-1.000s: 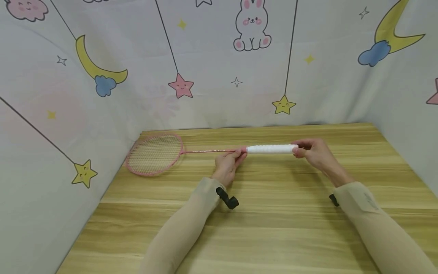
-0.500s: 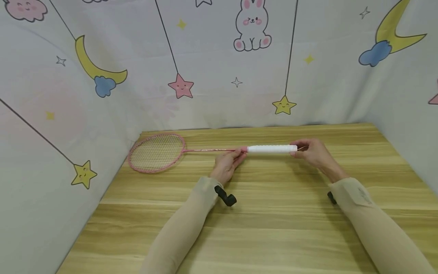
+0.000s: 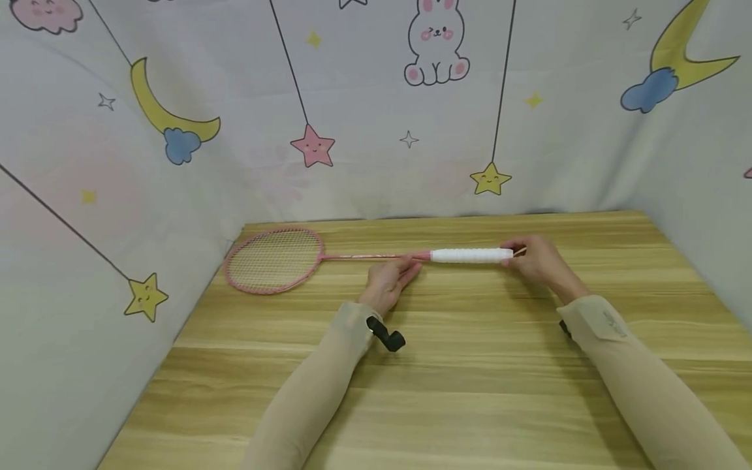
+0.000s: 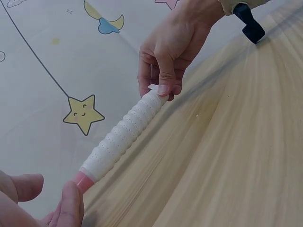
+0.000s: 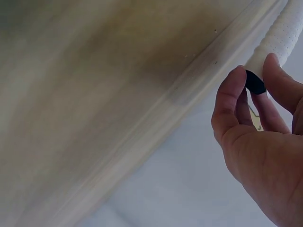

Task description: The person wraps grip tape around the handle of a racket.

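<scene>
A pink badminton racket (image 3: 275, 261) lies lengthwise, head to the left. White perforated tape (image 4: 125, 132) wraps its handle. Around the pink cone at the shaft's end is my left hand (image 3: 388, 282); its fingers (image 4: 71, 203) are fairly straight and touch the cone, while the thumb stands apart from it in the left wrist view. My right hand (image 3: 540, 261) pinches the handle's butt end between thumb and fingers. A small strip sticks out there at the fingertips, and a dark end cap (image 5: 255, 82) shows between them.
The wooden table (image 3: 458, 391) extends in front of the racket. A white cloth with printed stars, moons and a rabbit (image 3: 437, 46) hangs behind and at the sides. A black wrist mount (image 3: 386, 335) sits on the left sleeve.
The racket has shifted slightly to the right. My right hand has adjusted at the handle's end, where a small strip now shows. My left hand stays near the cone.
</scene>
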### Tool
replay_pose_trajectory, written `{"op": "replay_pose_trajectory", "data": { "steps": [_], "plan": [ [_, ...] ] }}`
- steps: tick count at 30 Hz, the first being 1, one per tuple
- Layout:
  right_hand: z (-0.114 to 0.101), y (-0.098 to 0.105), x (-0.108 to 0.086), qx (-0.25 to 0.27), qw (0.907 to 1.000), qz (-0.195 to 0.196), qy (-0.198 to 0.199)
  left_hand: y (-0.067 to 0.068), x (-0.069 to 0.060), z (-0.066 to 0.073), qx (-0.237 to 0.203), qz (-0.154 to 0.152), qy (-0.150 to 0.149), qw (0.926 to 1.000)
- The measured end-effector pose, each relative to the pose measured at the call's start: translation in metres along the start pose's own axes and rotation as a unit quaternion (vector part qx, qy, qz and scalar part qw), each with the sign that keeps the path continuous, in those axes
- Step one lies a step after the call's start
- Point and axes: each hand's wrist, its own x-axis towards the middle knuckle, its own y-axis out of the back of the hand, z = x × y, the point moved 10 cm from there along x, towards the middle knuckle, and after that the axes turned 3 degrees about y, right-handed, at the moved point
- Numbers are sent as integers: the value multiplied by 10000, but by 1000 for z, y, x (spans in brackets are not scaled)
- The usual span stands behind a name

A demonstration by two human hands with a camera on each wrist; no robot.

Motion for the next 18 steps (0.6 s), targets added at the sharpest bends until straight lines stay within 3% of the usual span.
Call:
{"op": "replay_pose_trajectory", "data": {
  "steps": [6, 13, 18],
  "plan": [
    [5, -2, 3, -61, 9998, -164, -131, 1, -2, 5, -54, -101, -128, 9999],
    [9, 4, 6, -142, 9995, -233, -141, -11, -11, 23, 4, -695, -470, 9965],
    [11, 5, 6, -80, 9992, -380, -97, -10, -13, 34, -139, -723, -600, 9955]
  ]
}}
